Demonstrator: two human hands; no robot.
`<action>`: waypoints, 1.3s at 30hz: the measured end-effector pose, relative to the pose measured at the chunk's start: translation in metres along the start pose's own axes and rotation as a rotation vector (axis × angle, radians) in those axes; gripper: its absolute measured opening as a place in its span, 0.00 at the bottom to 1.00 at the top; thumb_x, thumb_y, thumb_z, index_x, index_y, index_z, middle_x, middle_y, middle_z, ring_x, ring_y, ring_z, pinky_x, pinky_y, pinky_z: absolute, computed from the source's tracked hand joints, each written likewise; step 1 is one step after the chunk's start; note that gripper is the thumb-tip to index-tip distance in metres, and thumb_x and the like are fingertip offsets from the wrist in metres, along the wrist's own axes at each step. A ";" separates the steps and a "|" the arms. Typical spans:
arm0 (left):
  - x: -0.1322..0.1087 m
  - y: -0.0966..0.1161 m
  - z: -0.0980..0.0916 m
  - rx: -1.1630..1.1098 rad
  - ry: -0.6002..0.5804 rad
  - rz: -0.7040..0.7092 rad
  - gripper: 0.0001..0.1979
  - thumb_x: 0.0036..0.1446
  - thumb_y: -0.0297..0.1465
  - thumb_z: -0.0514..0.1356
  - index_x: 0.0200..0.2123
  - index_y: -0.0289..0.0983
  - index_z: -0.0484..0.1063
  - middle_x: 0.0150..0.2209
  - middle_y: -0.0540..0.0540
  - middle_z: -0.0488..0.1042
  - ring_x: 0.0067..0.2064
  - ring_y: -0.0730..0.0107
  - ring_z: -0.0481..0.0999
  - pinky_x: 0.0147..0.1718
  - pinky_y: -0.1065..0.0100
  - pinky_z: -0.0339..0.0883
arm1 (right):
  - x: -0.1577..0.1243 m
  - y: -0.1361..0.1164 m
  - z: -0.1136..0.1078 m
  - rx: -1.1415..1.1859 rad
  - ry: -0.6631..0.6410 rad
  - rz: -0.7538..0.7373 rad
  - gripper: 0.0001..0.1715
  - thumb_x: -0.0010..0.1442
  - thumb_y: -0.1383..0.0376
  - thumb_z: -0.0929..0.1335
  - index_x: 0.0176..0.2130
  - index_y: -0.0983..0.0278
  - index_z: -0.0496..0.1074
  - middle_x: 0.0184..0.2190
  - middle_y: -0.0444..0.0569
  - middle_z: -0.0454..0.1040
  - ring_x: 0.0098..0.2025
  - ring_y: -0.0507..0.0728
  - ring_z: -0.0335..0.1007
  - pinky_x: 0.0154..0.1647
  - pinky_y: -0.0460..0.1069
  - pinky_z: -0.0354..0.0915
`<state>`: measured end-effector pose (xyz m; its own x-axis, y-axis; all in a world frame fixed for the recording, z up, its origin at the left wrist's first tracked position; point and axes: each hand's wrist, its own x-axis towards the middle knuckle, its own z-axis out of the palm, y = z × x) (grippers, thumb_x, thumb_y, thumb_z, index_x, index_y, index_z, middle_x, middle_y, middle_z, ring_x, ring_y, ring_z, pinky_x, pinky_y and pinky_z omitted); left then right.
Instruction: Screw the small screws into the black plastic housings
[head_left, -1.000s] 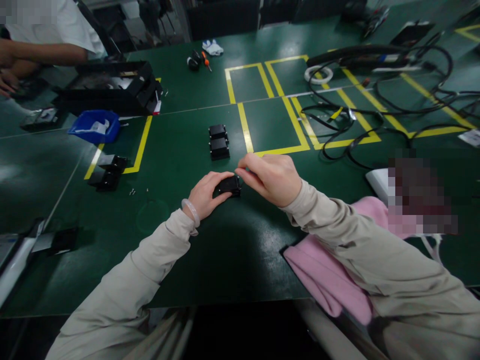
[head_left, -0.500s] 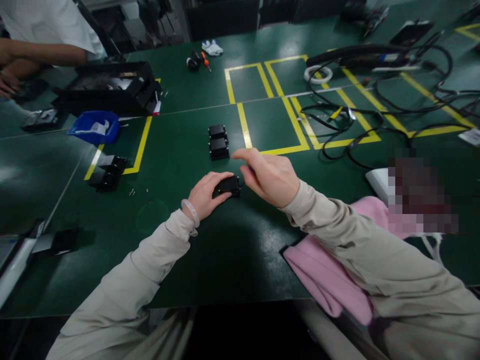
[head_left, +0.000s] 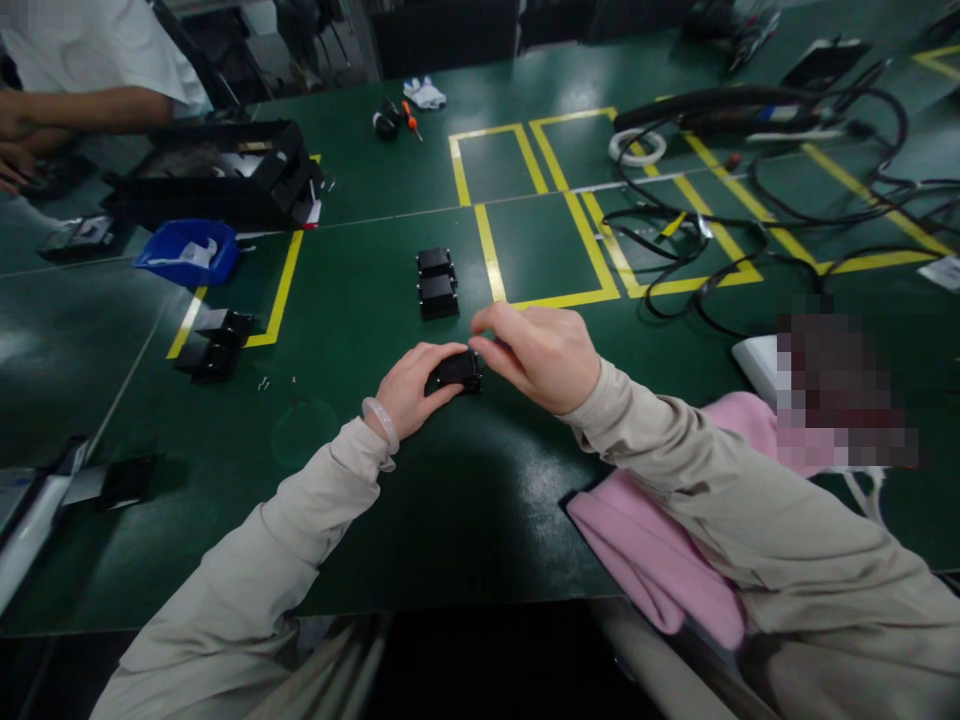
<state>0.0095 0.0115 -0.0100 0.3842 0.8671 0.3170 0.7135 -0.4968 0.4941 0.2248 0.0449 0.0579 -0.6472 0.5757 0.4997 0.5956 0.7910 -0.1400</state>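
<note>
My left hand (head_left: 411,388) grips a small black box (head_left: 457,372) on the green table, thumb on the near side and fingers on the far side. Silvery screw-like bits show at the box's right end. Just above that end is my right hand (head_left: 536,355), its thumb and forefinger pinched together. Whatever lies between those fingertips is too small to make out. Beyond my hands, two similar black boxes (head_left: 437,280) stand one behind the other. A few tiny screws (head_left: 263,383) lie on the table to the left.
More black boxes (head_left: 214,345) and a blue bin (head_left: 187,252) are at the left. Black cables (head_left: 697,220) spread over the right side. Pink cloth (head_left: 660,560) lies under my right forearm. At far left, a person's arm (head_left: 90,105) is beside a black case (head_left: 217,180).
My right thumb and forefinger have closed from a wider gap into a pinch by the box's right end. My left hand and the box have stayed in place.
</note>
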 end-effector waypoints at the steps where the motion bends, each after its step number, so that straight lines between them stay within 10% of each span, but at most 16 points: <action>1: 0.000 0.000 0.000 0.004 -0.003 -0.003 0.20 0.63 0.32 0.61 0.57 0.38 0.67 0.51 0.42 0.75 0.53 0.59 0.74 0.53 0.58 0.68 | 0.000 0.000 0.000 -0.004 -0.010 0.001 0.22 0.71 0.58 0.55 0.43 0.66 0.72 0.27 0.48 0.75 0.28 0.52 0.69 0.31 0.47 0.53; 39: 0.000 -0.001 0.000 0.011 -0.014 -0.013 0.21 0.63 0.32 0.61 0.58 0.38 0.67 0.51 0.42 0.74 0.53 0.58 0.74 0.53 0.58 0.68 | 0.001 -0.002 -0.001 -0.014 -0.001 -0.015 0.23 0.71 0.59 0.54 0.44 0.67 0.72 0.28 0.49 0.76 0.29 0.53 0.71 0.31 0.47 0.54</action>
<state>0.0090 0.0123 -0.0109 0.3828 0.8739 0.2996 0.7248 -0.4852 0.4892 0.2239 0.0438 0.0592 -0.6563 0.5641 0.5010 0.5926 0.7964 -0.1205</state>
